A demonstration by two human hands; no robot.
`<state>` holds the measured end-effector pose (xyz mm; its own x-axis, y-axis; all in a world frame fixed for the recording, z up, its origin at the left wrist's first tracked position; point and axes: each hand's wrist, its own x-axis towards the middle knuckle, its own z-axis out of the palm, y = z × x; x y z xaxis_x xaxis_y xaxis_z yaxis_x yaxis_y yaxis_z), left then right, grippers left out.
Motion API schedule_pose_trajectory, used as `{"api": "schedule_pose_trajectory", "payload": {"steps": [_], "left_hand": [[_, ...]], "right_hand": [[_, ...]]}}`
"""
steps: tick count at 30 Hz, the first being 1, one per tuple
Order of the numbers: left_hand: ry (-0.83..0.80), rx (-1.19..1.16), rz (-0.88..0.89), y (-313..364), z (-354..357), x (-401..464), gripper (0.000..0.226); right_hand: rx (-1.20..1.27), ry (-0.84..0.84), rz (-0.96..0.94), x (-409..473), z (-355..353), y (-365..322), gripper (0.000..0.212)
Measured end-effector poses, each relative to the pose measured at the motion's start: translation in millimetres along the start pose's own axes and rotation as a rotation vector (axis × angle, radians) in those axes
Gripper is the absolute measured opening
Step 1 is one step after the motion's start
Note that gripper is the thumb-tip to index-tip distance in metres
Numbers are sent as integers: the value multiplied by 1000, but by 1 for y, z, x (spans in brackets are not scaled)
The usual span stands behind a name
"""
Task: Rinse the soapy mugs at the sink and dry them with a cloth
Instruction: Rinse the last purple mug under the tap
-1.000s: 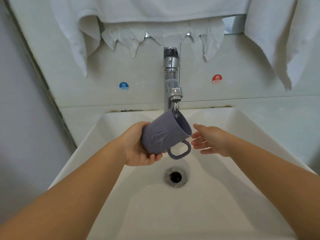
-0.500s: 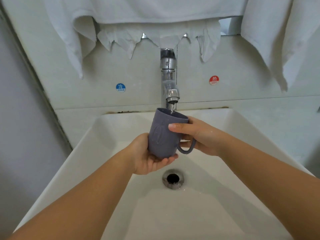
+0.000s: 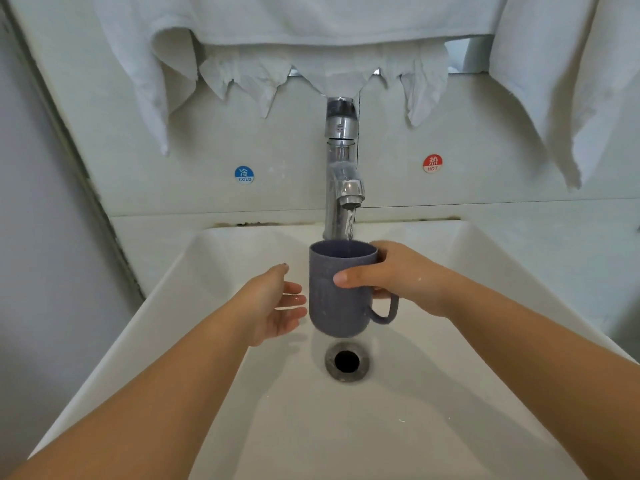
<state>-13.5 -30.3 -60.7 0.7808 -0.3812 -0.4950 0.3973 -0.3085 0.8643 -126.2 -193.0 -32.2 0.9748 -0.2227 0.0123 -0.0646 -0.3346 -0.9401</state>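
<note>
white sink (image 3: 519, 393) below, towels (image 3: 346, 26) hung above, tap (image 3: 341, 168) running. purple mug (image 3: 341, 292) held upright under the stream, over the drain (image 3: 347, 361). right hand (image 3: 398, 275) grip wrapped round the mug body; left hand (image 3: 273, 306) grip spread, just beside it, holding nothing. best to fill, swirl, tip out, keeping the wet grip firm.

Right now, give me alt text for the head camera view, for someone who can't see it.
A person's right hand holds an upright grey-purple plastic mug under a running chrome tap, above the drain of a white ceramic sink. The open left hand hangs just beside the mug, and white cloths hang above the tap.
</note>
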Motion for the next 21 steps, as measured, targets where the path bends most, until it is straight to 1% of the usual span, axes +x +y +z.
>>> {"api": "schedule_pose_trajectory", "payload": {"steps": [2,5,8,11,13,16,17,18,19,21], "left_hand": [[11,-6,7,1,2,-2,45],[20,29,43,2,4,-4,44],[48,73,76,2,5,-7,42],[20,137,150,3,7,-10,34],[-82,184,229,3,8,-13,31],[-327,294,382,1,11,-16,64],[-393,311,452,0,13,-17,69],[-420,305,523,-1,15,-16,70],[-400,283,577,-2,18,-16,69],[-277,242,628,-2,21,-18,60]], "right_hand": [[-38,58,-23,2,-1,4,45],[-23,-17,27,1,2,3,37],[-48,60,-4,2,0,3,42],[-36,62,26,0,-1,2,39],[-61,102,12,1,-4,5,42],[-21,51,13,0,0,2,28],[-7,48,13,0,1,1,26],[-1,49,19,0,3,1,26],[11,48,37,0,4,0,25],[36,34,92,-2,6,-4,28]]}}
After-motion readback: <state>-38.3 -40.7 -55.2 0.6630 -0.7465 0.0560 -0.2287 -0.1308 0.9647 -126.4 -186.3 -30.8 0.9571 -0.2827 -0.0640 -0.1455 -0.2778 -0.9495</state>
